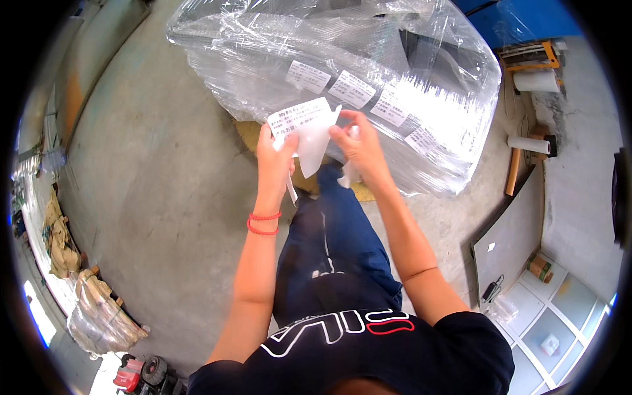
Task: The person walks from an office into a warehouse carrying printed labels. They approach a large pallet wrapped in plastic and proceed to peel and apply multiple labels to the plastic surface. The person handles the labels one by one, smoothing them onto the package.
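Note:
My left hand (273, 161) is closed on a white printed label sheet (304, 125), its thumb lying across the front. At the sheet's curled right edge, my right hand (362, 150) pinches with thumb and forefinger. A crumpled piece of white paper (350, 172) hangs under the right palm, and a narrow white strip (291, 189) dangles below the left hand. Beyond both hands stands a large bundle wrapped in clear film (263, 76). Several white labels (352, 89) sit in a slanting row on its near side, printed like the sheet.
Yellowish material (249, 137) shows under the bundle's near edge. To the right are film rolls (530, 145), a dark panel (510, 237) by the wall and a white-framed glazed partition (559, 322). Wrapped goods (102, 313) and a red wheeled machine (135, 374) stand at lower left.

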`<state>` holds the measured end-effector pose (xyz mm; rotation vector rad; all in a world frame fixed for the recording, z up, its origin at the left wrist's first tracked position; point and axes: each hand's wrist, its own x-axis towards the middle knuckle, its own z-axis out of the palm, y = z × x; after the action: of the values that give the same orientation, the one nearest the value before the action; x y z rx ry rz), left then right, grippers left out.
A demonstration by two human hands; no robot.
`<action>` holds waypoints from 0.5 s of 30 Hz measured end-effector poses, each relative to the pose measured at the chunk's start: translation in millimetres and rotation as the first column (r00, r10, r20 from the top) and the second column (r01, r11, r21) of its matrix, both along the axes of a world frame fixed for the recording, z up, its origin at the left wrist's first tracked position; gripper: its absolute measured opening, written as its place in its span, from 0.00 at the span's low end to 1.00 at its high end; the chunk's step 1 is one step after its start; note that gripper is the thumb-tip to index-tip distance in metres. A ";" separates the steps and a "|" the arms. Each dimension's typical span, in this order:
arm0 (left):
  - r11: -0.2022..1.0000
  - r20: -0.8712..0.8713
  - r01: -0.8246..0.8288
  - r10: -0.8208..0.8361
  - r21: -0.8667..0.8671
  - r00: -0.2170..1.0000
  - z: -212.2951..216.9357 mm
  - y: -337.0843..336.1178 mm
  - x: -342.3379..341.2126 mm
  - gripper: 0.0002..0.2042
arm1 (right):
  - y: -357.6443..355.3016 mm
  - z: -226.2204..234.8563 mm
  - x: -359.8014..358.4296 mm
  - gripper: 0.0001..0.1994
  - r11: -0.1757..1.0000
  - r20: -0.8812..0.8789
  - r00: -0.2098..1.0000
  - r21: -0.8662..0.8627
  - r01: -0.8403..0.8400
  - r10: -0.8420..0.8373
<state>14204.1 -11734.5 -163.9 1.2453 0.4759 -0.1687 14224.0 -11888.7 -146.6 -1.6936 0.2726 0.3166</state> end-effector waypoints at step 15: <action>0.958 -0.052 0.148 -0.140 0.245 0.989 46.8 8.0 -15.3 0.08 | -24.0 43.6 -0.2 0.21 0.987 0.273 0.953 0.118 0.106 -0.135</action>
<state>14188.8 -11726.5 -117.1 1.5267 0.4449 -0.2601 14223.8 -11912.6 -102.9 -1.5901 0.1454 -0.0025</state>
